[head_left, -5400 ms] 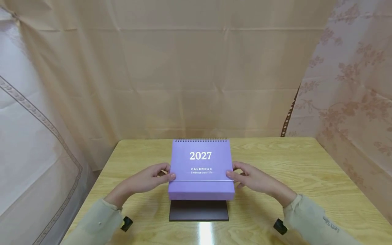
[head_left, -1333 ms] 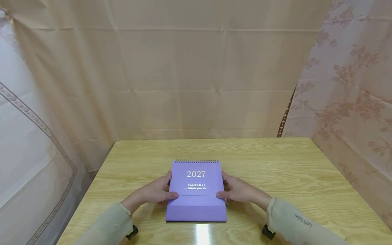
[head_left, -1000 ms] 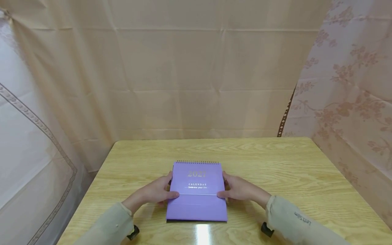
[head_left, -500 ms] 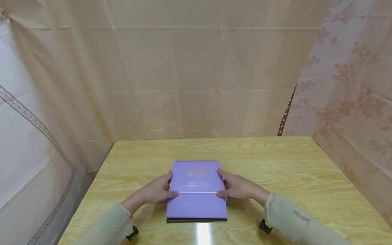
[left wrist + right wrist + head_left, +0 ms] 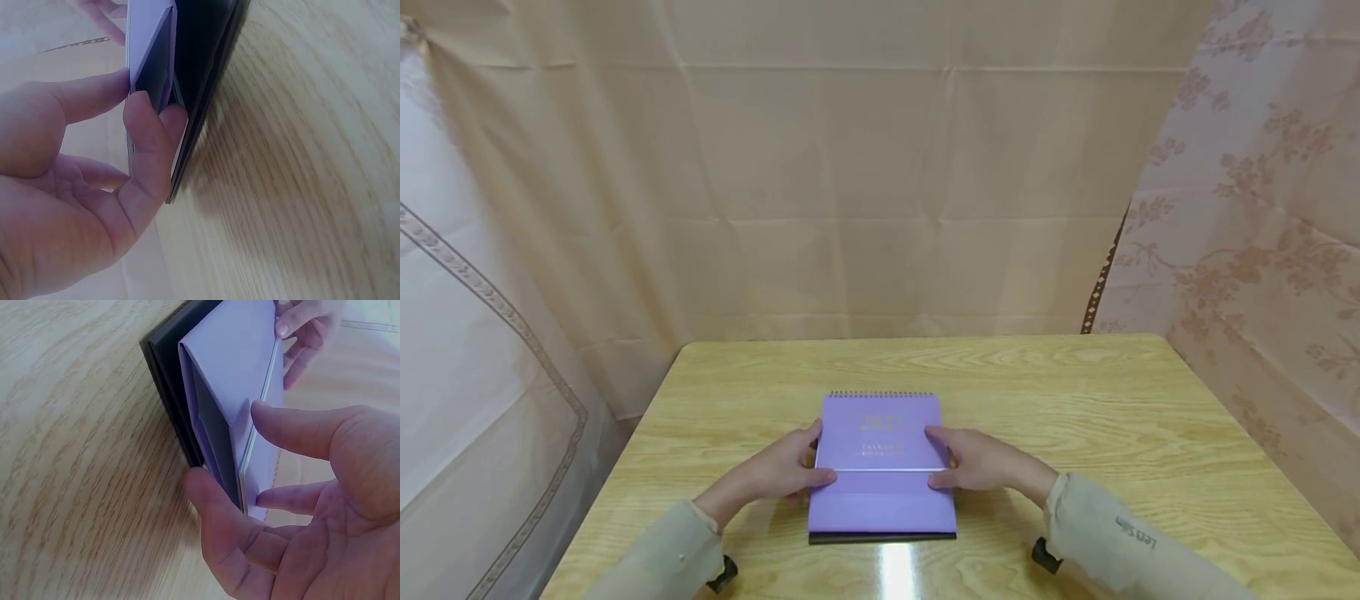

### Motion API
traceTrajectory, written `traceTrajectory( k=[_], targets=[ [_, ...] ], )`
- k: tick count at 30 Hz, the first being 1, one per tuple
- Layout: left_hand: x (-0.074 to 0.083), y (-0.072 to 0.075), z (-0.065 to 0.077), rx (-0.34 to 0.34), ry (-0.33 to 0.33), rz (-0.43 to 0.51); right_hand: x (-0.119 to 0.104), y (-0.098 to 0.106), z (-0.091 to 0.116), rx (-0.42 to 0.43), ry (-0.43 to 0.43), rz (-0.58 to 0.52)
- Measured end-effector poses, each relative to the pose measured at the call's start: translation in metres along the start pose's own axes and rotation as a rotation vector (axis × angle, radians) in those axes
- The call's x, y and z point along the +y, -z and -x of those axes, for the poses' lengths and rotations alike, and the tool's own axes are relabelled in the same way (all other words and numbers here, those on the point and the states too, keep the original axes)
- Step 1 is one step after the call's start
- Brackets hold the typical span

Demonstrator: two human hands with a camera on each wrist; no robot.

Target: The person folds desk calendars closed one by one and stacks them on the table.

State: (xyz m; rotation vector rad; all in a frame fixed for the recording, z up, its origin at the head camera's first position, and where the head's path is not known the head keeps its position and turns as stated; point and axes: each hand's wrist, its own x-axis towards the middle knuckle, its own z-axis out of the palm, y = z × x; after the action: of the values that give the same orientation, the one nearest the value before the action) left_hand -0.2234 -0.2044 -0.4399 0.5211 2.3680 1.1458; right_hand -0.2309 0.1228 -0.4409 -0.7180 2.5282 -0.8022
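Observation:
A purple spiral-bound desk calendar [image 5: 880, 502] stands low and leaning back on the table, "CALENDAR" printed on its cover. Below its front edge shows a strip of its black base [image 5: 206, 56]. My left hand [image 5: 778, 468] grips the calendar's left side, thumb on the front and fingers curled round the edge behind it. At the opposite side my right hand [image 5: 981, 460] holds it, with thumb and index finger on the front. In the right wrist view, another finger [image 5: 209, 494] of that hand bends in at the side, where the folded purple flap [image 5: 212, 425] gapes over the base.
The wood-grain table [image 5: 1075, 400] extends around the calendar on all sides. Behind it hangs a beige cloth [image 5: 880, 183], with patterned cloths [image 5: 1262, 208] at the sides. A black strap piece [image 5: 1047, 556] sits under the right sleeve.
The calendar came down and nearer from its raised position over the black base and now lies flatter on it. Lately my right index finger shifted from the side edge onto the cover.

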Motion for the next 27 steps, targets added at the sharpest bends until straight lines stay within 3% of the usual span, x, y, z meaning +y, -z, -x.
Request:
traceTrajectory(
  k=[6, 15, 21, 27],
  targets=[
    [-0.001, 0.001, 0.003, -0.028, 0.010, 0.062, -0.003, -0.002, 0.002, 0.007, 0.027, 0.055],
    [0.003, -0.001, 0.010, -0.031, 0.059, 0.067, -0.012, -0.006, 0.004, 0.022, -0.034, 0.156],
    [0.007, -0.003, 0.011, -0.016, 0.081, 0.019, -0.016, -0.008, 0.002, 0.021, -0.096, 0.186],
    [0.007, -0.008, 0.010, 0.014, 0.023, -0.103, -0.015, -0.010, 0.001, 0.029, -0.115, 0.216]
  ],
)
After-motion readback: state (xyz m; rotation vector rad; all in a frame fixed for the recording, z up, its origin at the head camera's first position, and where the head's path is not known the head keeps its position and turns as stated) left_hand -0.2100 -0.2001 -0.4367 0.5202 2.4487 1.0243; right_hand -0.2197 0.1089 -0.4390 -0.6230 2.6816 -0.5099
